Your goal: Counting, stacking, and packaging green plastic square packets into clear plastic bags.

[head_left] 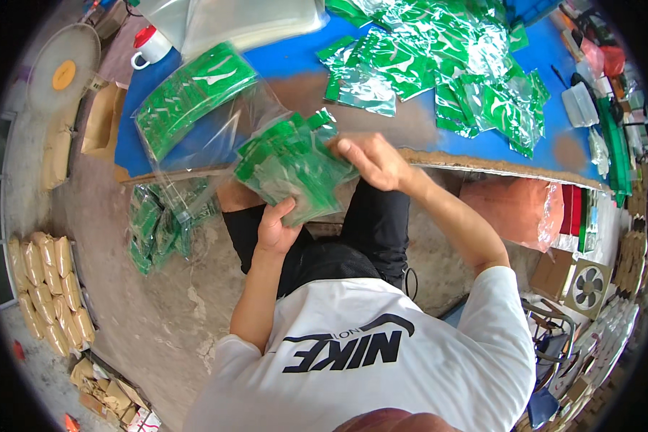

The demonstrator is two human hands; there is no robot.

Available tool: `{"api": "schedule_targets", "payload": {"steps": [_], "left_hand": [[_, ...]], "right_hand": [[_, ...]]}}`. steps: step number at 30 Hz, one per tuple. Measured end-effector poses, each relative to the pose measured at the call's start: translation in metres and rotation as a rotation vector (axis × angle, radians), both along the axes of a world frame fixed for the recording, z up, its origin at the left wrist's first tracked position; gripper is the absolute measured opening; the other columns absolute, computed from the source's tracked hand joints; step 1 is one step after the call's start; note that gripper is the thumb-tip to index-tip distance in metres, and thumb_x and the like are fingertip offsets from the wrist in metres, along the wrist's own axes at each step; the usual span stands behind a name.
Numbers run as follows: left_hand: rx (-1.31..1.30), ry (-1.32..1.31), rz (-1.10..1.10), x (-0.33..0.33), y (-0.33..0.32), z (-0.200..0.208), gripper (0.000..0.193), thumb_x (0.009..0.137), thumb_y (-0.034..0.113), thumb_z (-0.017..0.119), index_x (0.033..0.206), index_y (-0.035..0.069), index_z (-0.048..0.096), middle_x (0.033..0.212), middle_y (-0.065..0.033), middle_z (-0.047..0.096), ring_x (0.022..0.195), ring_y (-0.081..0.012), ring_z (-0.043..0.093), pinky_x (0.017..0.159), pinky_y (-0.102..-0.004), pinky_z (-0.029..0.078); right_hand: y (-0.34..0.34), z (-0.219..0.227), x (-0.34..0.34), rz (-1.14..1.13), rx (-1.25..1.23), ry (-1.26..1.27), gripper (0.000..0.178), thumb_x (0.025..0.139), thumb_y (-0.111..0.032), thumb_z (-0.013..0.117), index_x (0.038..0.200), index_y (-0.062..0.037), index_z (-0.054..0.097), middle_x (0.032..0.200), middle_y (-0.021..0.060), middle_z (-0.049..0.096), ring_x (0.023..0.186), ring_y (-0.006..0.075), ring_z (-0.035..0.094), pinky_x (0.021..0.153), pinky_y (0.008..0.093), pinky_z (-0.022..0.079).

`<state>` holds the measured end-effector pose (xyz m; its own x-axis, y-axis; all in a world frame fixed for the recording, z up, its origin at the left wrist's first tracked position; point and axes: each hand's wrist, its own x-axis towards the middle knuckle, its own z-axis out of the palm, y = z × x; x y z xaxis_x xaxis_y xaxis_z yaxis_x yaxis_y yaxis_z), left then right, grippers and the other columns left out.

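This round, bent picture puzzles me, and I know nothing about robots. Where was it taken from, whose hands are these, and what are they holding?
There's no robot here, just a person with two bare hands. The picture comes from a wide fisheye camera worn on that person's head, looking down, so straight edges bend. The left hand grips a bunch of green packets from below, thumb on top. The right hand is at the bunch's right edge; its exact hold is hard to see. On the blue table lie a loose pile of green packets and, to the left, a clear bag with more green showing through.
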<state>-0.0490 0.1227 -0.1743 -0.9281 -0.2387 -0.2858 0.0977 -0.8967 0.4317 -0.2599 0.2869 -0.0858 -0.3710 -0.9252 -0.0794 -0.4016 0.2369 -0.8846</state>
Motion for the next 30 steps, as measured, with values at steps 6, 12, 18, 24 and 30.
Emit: {"api": "schedule_targets", "payload": {"steps": [6, 12, 18, 24, 30], "left_hand": [[0.036, -0.014, -0.052, 0.004, 0.003, -0.015, 0.055, 0.082, 0.005, 0.069, 0.134, 0.004, 0.05, 0.127, -0.0079, 0.06, 0.12, -0.0261, 0.058, 0.104, -0.0427, 0.046], [0.118, 0.176, -0.115, 0.017, 0.005, -0.035, 0.059, 0.079, 0.01, 0.072, 0.133, 0.0, 0.053, 0.134, -0.0105, 0.059, 0.124, -0.0288, 0.056, 0.109, -0.0444, 0.042], [0.16, 0.039, 0.034, -0.008, 0.024, -0.015, 0.051, 0.081, 0.003, 0.07, 0.13, 0.004, 0.055, 0.126, -0.0078, 0.062, 0.12, -0.0265, 0.058, 0.109, -0.043, 0.043], [0.116, -0.006, 0.041, -0.01, 0.025, -0.011, 0.047, 0.086, 0.002, 0.064, 0.132, 0.005, 0.053, 0.127, -0.0069, 0.061, 0.12, -0.0242, 0.058, 0.109, -0.0434, 0.042], [-0.005, -0.039, 0.014, -0.001, 0.019, 0.001, 0.049, 0.087, 0.001, 0.063, 0.134, 0.005, 0.05, 0.128, -0.0069, 0.059, 0.12, -0.0246, 0.058, 0.106, -0.0428, 0.045]], "right_hand": [[0.028, -0.028, -0.033, -0.227, 0.047, 1.01, 0.091, 0.083, -0.071, 0.057, 0.141, -0.0009, 0.048, 0.145, 0.0247, 0.044, 0.139, 0.0461, 0.032, 0.115, 0.0614, 0.021], [0.022, -0.005, 0.022, -0.144, -0.024, 0.857, 0.059, 0.089, -0.041, 0.065, 0.134, -0.0055, 0.054, 0.131, 0.0238, 0.047, 0.131, 0.0442, 0.039, 0.112, 0.0571, 0.03], [0.019, -0.01, 0.018, -0.12, -0.21, 0.339, 0.042, 0.089, -0.006, 0.059, 0.13, -0.0025, 0.055, 0.124, 0.0209, 0.053, 0.117, 0.041, 0.053, 0.098, 0.0449, 0.045], [0.014, -0.012, -0.007, -0.351, -0.185, 0.687, 0.041, 0.095, -0.014, 0.055, 0.134, -0.0011, 0.052, 0.136, 0.0202, 0.053, 0.126, 0.0397, 0.051, 0.107, 0.0463, 0.04], [0.014, -0.012, -0.006, 0.128, -0.161, 0.539, 0.037, 0.1, -0.025, 0.05, 0.129, -0.0028, 0.057, 0.132, 0.0177, 0.059, 0.13, 0.0371, 0.049, 0.113, 0.0502, 0.033]]}}
